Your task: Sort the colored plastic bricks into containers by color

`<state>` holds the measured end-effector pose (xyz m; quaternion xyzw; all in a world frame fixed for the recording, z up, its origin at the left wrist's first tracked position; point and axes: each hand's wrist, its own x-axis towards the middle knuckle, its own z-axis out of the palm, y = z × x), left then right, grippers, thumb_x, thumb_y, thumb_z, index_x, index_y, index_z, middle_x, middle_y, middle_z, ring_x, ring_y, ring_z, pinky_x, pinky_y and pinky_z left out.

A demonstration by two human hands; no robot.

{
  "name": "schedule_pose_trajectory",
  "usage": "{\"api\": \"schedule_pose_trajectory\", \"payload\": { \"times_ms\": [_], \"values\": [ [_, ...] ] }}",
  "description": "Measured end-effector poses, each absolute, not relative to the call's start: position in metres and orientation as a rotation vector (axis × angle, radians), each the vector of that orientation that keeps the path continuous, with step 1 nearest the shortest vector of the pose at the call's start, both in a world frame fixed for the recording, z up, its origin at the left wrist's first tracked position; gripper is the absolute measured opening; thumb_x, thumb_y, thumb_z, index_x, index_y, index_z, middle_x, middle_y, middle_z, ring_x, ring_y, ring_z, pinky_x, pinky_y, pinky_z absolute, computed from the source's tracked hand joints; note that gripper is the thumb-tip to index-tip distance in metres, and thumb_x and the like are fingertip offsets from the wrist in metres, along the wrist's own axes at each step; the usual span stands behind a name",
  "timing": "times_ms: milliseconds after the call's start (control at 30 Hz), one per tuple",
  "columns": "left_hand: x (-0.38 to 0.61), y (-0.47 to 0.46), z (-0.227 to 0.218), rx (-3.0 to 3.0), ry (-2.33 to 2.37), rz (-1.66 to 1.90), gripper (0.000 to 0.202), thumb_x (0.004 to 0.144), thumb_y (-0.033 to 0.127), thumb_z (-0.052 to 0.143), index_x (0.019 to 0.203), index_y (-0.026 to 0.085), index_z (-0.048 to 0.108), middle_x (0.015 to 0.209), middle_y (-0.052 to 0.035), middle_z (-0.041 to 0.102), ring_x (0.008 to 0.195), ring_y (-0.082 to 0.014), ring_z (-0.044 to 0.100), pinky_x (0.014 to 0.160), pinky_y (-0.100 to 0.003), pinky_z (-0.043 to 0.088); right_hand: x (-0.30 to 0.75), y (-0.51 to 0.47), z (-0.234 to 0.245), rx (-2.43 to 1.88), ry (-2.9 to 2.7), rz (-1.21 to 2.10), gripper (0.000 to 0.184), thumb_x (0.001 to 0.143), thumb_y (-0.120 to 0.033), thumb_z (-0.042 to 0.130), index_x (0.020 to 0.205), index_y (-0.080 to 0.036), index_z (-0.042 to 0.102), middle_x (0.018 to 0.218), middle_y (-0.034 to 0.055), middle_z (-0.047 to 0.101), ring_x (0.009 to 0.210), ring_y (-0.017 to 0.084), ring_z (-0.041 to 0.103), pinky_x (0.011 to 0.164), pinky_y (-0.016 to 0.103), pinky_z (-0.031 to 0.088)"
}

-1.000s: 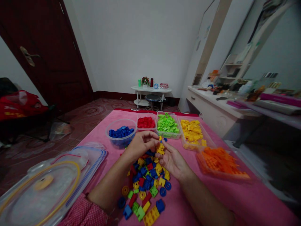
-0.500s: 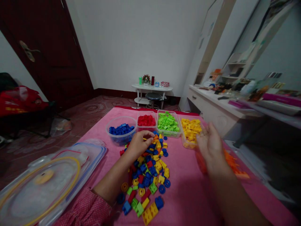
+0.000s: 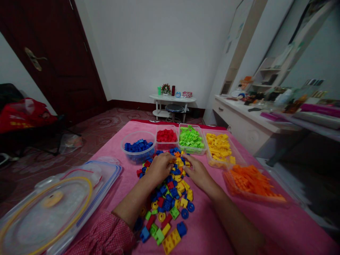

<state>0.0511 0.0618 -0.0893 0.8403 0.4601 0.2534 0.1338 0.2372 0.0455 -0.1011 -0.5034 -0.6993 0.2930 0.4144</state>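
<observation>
A mixed heap of toy building bricks (image 3: 167, 204) in blue, yellow, red and green runs down the middle of the pink cloth. Over its far end my left hand (image 3: 161, 167) is bent down with its fingers drawn together; what they hold, if anything, is hard to make out, though a bit of orange shows at the fingertips. Just to the right, my right hand (image 3: 198, 172) reaches into the same end, thumb and fingers apart around yellow bricks (image 3: 180, 163). Small blue wheels (image 3: 190, 207) lie along the heap's right edge.
Beyond the heap stand clear tubs of blue bricks (image 3: 138, 146), red bricks (image 3: 166, 135), green bricks (image 3: 190, 137) and yellow bricks (image 3: 219, 146). A tub of orange bricks (image 3: 253, 182) is at right. Stacked clear lids (image 3: 87, 209) lie at left on the pink cloth (image 3: 212, 226).
My right hand has come back left from beside the yellow tub to the heap, uncovering the orange tub. My left hand has dipped slightly toward the bricks.
</observation>
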Motion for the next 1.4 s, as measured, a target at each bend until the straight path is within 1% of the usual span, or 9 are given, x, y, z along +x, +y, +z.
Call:
{"api": "schedule_pose_trajectory", "payload": {
  "times_ms": [167,367,533,633,800,933,1133,1233,1400],
  "values": [
    [0.052,0.060,-0.088,2.430,1.376,0.710,0.037,0.072,0.014,0.057,0.107,0.020,0.066,0.099,-0.0077,0.067,0.093,-0.0216,0.060,0.083,-0.030,0.045,0.236,0.043,-0.104,-1.377,-2.026,0.545,0.047,0.073,-0.016,0.057,0.120,-0.022,0.058,0.117,0.0080,0.061,0.109,0.022,0.053,0.096,0.036,0.038],
    [0.051,0.060,-0.088,2.372,1.372,0.715,0.026,0.073,0.019,0.060,0.096,0.021,0.072,0.095,-0.0078,0.069,0.089,-0.0217,0.062,0.080,-0.030,0.045,0.242,0.040,-0.099,-1.496,-2.113,0.458,0.025,0.078,-0.021,0.054,0.099,-0.021,0.068,0.100,0.0064,0.067,0.093,0.021,0.060,0.084,0.032,0.043],
    [0.046,0.065,-0.089,2.222,1.309,0.798,0.026,0.078,0.022,0.055,0.098,0.022,0.071,0.092,-0.0058,0.072,0.082,-0.0196,0.065,0.076,-0.028,0.046,0.236,0.037,-0.092,-1.435,-2.144,0.372,0.037,0.082,-0.022,0.051,0.119,-0.024,0.059,0.117,0.0070,0.062,0.105,0.022,0.056,0.090,0.034,0.039],
    [0.045,0.065,-0.089,2.161,1.304,0.889,0.027,0.079,0.024,0.054,0.101,0.021,0.069,0.092,-0.0058,0.072,0.083,-0.0192,0.065,0.075,-0.027,0.046,0.224,0.035,-0.092,-1.429,-2.215,0.357,0.039,0.085,-0.021,0.048,0.123,-0.026,0.055,0.116,0.0079,0.061,0.105,0.021,0.055,0.089,0.032,0.038],
    [0.046,0.064,-0.087,2.039,1.278,0.943,0.029,0.078,0.025,0.055,0.103,0.019,0.068,0.089,-0.0052,0.072,0.080,-0.0189,0.065,0.073,-0.027,0.047,0.219,0.035,-0.093,-1.457,-2.209,0.302,0.028,0.078,-0.022,0.057,0.106,-0.023,0.061,0.105,0.0072,0.063,0.096,0.021,0.056,0.082,0.031,0.038],
    [0.049,0.064,-0.082,1.834,1.193,1.104,0.024,0.077,0.029,0.058,0.094,0.017,0.070,0.091,-0.0053,0.072,0.083,-0.0193,0.065,0.077,-0.028,0.048,0.224,0.035,-0.087,-1.425,-2.055,0.299,0.016,0.071,-0.023,0.065,0.086,-0.022,0.062,0.089,0.0031,0.063,0.080,0.019,0.056,0.070,0.028,0.039],
    [0.053,0.063,-0.074,1.259,1.001,1.194,0.044,0.078,0.043,0.059,0.106,0.010,0.064,0.094,-0.0123,0.071,0.078,-0.0167,0.064,0.066,-0.025,0.048,0.217,0.035,-0.079,-1.175,-1.383,0.999,0.022,0.073,-0.040,0.065,0.073,-0.020,0.057,0.060,-0.0027,0.055,0.050,0.011,0.047,0.047,0.023,0.036],
    [0.056,0.059,-0.069,1.152,0.924,1.212,0.045,0.077,0.043,0.060,0.109,0.010,0.062,0.099,-0.0137,0.070,0.081,-0.0163,0.064,0.067,-0.024,0.048,0.211,0.030,-0.076,-1.032,-1.099,1.343,0.022,0.074,-0.039,0.064,0.082,-0.018,0.059,0.062,-0.0029,0.057,0.046,0.009,0.047,0.042,0.020,0.035],
    [0.065,0.049,-0.062,1.359,0.863,1.281,0.031,0.076,0.035,0.063,0.097,0.014,0.067,0.100,-0.0086,0.070,0.093,-0.0195,0.063,0.082,-0.030,0.049,0.207,0.022,-0.065,-0.844,-0.802,1.643,0.017,0.075,-0.026,0.062,0.089,-0.017,0.058,0.072,-0.0003,0.062,0.053,0.009,0.055,0.041,0.016,0.038]
  ]
}}
